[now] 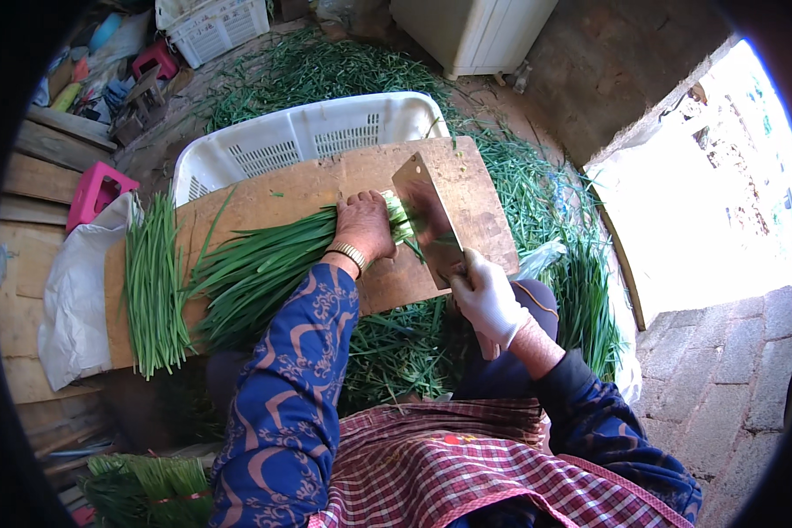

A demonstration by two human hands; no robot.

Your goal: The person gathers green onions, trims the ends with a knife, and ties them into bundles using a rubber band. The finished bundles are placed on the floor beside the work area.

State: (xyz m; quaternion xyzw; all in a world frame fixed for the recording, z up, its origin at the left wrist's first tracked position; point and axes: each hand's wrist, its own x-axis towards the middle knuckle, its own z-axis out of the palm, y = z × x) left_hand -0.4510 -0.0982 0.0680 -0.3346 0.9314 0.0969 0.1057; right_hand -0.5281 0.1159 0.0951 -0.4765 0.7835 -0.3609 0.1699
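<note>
Under my bare left hand (363, 228) a bunch of garlic chives (270, 257) is pressed against a wooden board (317, 178), its pale stem ends pointing right. My right hand (488, 297), in a white knit glove, grips the handle of a cleaver (429, 221). The wide blade stands just to the right of the stem ends; whether it touches them I cannot tell. A second bunch of chives (155, 284) lies across the board's left end, its tips hanging over the near edge.
A white plastic crate (270, 152) stands behind the board. Loose green leaves (330, 72) cover the floor. More chives (587, 297) stand at right. A tied bundle (171, 488) sits at lower left, a pink stool (99, 191) beyond the white sack (79, 303). A doorway opens at right.
</note>
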